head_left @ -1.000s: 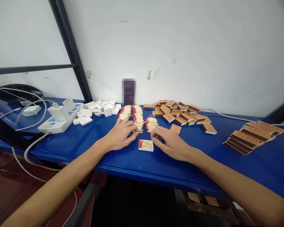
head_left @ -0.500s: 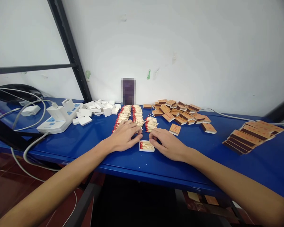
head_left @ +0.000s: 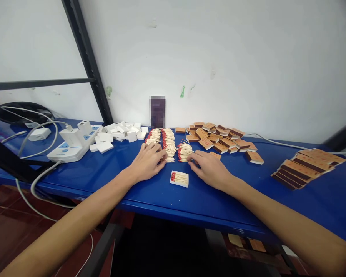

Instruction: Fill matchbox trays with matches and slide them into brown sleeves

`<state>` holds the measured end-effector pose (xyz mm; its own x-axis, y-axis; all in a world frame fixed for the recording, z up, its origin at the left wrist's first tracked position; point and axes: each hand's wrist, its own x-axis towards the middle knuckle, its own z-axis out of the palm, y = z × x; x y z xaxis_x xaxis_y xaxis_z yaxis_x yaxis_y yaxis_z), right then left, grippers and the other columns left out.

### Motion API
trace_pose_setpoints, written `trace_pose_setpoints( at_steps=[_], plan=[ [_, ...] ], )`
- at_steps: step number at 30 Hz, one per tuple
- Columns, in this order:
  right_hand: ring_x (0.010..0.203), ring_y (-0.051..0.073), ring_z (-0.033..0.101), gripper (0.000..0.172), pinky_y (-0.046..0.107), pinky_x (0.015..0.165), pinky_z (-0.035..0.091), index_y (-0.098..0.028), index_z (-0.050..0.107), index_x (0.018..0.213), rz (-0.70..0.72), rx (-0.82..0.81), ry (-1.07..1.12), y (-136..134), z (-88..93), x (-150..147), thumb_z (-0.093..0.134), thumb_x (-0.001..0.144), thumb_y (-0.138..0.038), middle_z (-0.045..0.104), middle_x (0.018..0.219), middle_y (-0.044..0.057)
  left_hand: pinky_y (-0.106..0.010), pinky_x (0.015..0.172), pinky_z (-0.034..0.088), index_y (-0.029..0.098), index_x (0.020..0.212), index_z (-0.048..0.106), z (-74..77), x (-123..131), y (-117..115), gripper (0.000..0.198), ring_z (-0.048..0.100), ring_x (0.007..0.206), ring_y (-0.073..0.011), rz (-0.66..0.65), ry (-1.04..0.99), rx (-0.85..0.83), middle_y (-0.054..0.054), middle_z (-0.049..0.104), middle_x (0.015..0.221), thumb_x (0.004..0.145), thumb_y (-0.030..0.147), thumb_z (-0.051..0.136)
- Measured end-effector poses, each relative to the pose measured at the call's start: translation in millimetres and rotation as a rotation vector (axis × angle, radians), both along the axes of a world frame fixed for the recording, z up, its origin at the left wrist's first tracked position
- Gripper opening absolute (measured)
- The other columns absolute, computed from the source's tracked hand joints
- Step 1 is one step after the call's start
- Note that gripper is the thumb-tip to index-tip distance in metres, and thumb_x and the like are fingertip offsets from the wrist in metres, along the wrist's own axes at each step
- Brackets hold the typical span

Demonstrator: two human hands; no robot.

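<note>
A small white tray point(head_left: 179, 179) with red-tipped matches in it lies on the blue table point(head_left: 150, 192) between my hands. My left hand point(head_left: 147, 161) rests palm down with its fingertips on the middle row of loose matches point(head_left: 167, 143). My right hand point(head_left: 208, 167) reaches forward, fingers curled at the near edge of the right heap of matches point(head_left: 183, 151). Whether either hand pinches any matches is hidden by the fingers. A third row of matches point(head_left: 153, 135) lies further left.
White inner trays point(head_left: 119, 132) are heaped at the back left beside a white power strip point(head_left: 72, 144) with plugs and cables. Brown matchbox sleeves point(head_left: 219, 139) lie piled at the back right. A fanned row of closed boxes point(head_left: 307, 166) sits far right.
Both hands have moved away from the filled tray and forward onto the loose matches. The tray now lies uncovered between them.
</note>
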<state>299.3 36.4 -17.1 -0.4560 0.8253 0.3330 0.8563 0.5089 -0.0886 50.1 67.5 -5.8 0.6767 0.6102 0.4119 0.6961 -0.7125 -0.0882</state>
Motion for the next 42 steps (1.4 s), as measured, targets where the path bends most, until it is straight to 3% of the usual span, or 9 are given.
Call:
trace_pose_setpoints(
  at_steps=[12, 19, 24, 28, 33, 37, 42],
  plan=[
    [0.072, 0.018, 0.052, 0.012, 0.029, 0.064, 0.036, -0.02, 0.051, 0.085, 0.051, -0.06, 0.114, 2.7, -0.3, 0.4, 0.043, 0.094, -0.02, 0.058, 0.082, 0.004, -0.036, 0.079, 0.032, 0.018, 0.089, 0.058, 0.1, 0.8, 0.3, 0.016, 0.052, 0.091, -0.0212, -0.028, -0.013, -0.08, -0.004, 0.059, 0.091, 0.096, 0.025, 0.045],
    [0.064, 0.014, 0.046, 0.011, 0.028, 0.062, 0.035, -0.021, 0.05, 0.081, 0.151, -0.099, 0.277, -22.7, 13.9, -11.8, 0.047, 0.092, -0.023, 0.053, 0.072, -0.001, -0.035, 0.079, 0.032, 0.018, 0.089, 0.057, 5.1, 1.2, -5.0, 0.013, 0.049, 0.091, -0.0212, -0.035, -0.11, -0.028, -0.004, 0.059, 0.092, 0.095, 0.025, 0.048],
    [0.062, 0.014, 0.045, 0.009, 0.027, 0.06, 0.034, -0.021, 0.051, 0.081, 0.144, -0.189, 0.268, -29.6, 13.9, -13.3, 0.048, 0.09, -0.024, 0.05, 0.07, -0.003, -0.033, 0.084, 0.034, 0.019, 0.088, 0.058, 10.1, 6.4, -13.0, 0.013, 0.048, 0.087, -0.0177, -0.2, -0.262, -0.131, -0.001, 0.058, 0.088, 0.095, 0.028, 0.052],
    [0.062, 0.014, 0.046, 0.005, 0.027, 0.059, 0.033, -0.021, 0.05, 0.086, 0.052, -0.111, 0.269, -20.9, 11.0, -5.2, 0.046, 0.089, -0.02, 0.051, 0.071, -0.002, -0.033, 0.082, 0.034, 0.02, 0.09, 0.062, 9.3, 11.4, -16.2, 0.016, 0.046, 0.087, -0.0177, -0.328, -0.246, -0.193, -0.002, 0.059, 0.089, 0.095, 0.033, 0.054],
    [0.066, 0.016, 0.049, 0.007, 0.03, 0.064, 0.035, -0.02, 0.053, 0.092, -0.027, -0.007, 0.12, -11.5, 5.8, 2.3, 0.046, 0.09, -0.019, 0.057, 0.079, 0.001, -0.033, 0.082, 0.034, 0.02, 0.09, 0.063, 7.2, 14.4, -17.4, 0.019, 0.047, 0.089, -0.0183, -0.364, -0.2, -0.213, -0.003, 0.058, 0.091, 0.095, 0.036, 0.055],
    [0.071, 0.018, 0.053, 0.011, 0.031, 0.067, 0.037, -0.02, 0.056, 0.09, -0.039, -0.024, 0.05, -6.9, 2.5, 3.7, 0.046, 0.093, -0.024, 0.059, 0.084, 0.004, -0.034, 0.084, 0.034, 0.021, 0.092, 0.063, 6.9, 15.0, -16.6, 0.023, 0.048, 0.092, -0.0189, -0.335, -0.182, -0.226, -0.003, 0.06, 0.094, 0.096, 0.041, 0.052],
    [0.07, 0.018, 0.054, 0.016, 0.03, 0.064, 0.037, -0.02, 0.055, 0.084, -0.012, -0.072, 0.043, -1.7, 0.0, 5.4, 0.044, 0.094, -0.024, 0.06, 0.083, 0.005, -0.037, 0.086, 0.034, 0.019, 0.094, 0.062, 6.4, 9.0, -10.4, 0.025, 0.048, 0.091, -0.0207, -0.175, -0.181, -0.111, -0.005, 0.061, 0.093, 0.099, 0.033, 0.042]
  ],
)
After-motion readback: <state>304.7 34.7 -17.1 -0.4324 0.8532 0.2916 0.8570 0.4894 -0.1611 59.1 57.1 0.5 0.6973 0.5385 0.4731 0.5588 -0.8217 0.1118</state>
